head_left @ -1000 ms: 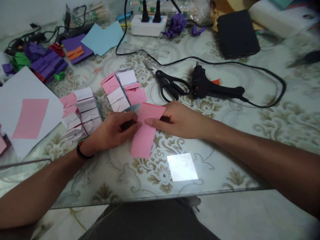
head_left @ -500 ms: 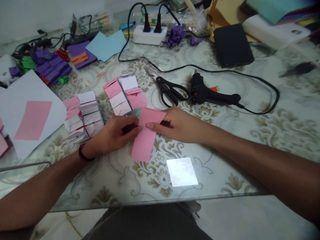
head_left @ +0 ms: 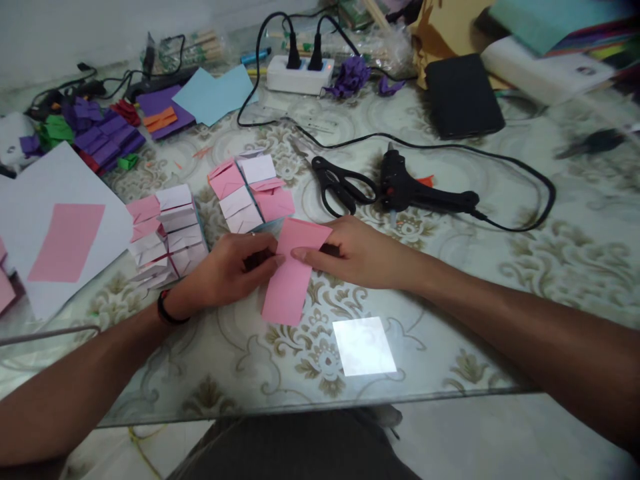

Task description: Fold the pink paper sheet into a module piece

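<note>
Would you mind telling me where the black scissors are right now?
In the head view, the black scissors lie on the table just beyond the right hand, immediately left of the black glue gun.

Dim, soft light across the glass table (head_left: 450, 320); a bright square glare patch (head_left: 364, 345) reflects near the front edge. Far right corner smears with blur, edges bend slightly, shadows stay faint.

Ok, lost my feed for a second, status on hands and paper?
Left hand and right hand both grip the pink paper strip, flat on glass table. Scissors, glue gun beyond, apart.
</note>
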A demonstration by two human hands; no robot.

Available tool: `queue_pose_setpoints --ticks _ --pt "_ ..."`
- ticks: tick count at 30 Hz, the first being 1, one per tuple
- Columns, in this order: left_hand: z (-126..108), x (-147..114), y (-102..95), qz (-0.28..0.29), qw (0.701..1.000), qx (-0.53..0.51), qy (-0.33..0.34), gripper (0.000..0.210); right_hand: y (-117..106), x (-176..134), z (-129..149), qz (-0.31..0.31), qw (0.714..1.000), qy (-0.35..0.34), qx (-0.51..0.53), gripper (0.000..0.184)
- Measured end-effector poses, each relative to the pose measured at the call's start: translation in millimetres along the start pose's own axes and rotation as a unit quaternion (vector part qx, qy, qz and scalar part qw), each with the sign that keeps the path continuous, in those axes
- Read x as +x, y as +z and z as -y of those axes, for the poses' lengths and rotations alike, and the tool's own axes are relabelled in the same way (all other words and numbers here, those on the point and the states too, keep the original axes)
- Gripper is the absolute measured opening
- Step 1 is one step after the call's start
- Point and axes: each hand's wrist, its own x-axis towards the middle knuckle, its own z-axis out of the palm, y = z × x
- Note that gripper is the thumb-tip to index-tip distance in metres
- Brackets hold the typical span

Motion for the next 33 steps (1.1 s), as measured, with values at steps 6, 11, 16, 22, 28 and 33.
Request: queue_pose_setpoints --ticks 6,11,16,22,28,33 --pt "0.9 0.1 0.4 0.002 1.0 -0.007 0.005 0.028 0.9 -0.6 0.2 0.001 1.0 0.002 0.005 0.048" --pt "0.9 0.3 -0.2 0.008 1.0 0.001 0.0 0.029 1.2 0.2 -0.8 0.001 1.0 -0.011 -0.004 0.048" --pt "0.7 0.7 -1.1 0.012 1.0 0.01 0.0 0.029 0.0 -0.2 -3.2 0.005 1.0 -0.012 -0.015 0.046" --pt "-1.2 2.7 -2.6 0.023 1.0 0.013 -0.009 0.03 -2.1 -0.4 -3.6 0.002 0.999 -0.03 -0.028 0.046" --pt "0.1 2.6 -2.2 0.022 0.999 0.023 -0.007 0.029 -3.0 0.4 -4.1 0.003 0.999 -0.027 -0.032 0.045" --pt "0.7 1.6 -2.6 0.023 0.999 0.033 -0.01 0.031 -3.4 -0.8 -4.6 0.008 0.999 -0.022 -0.03 0.046"
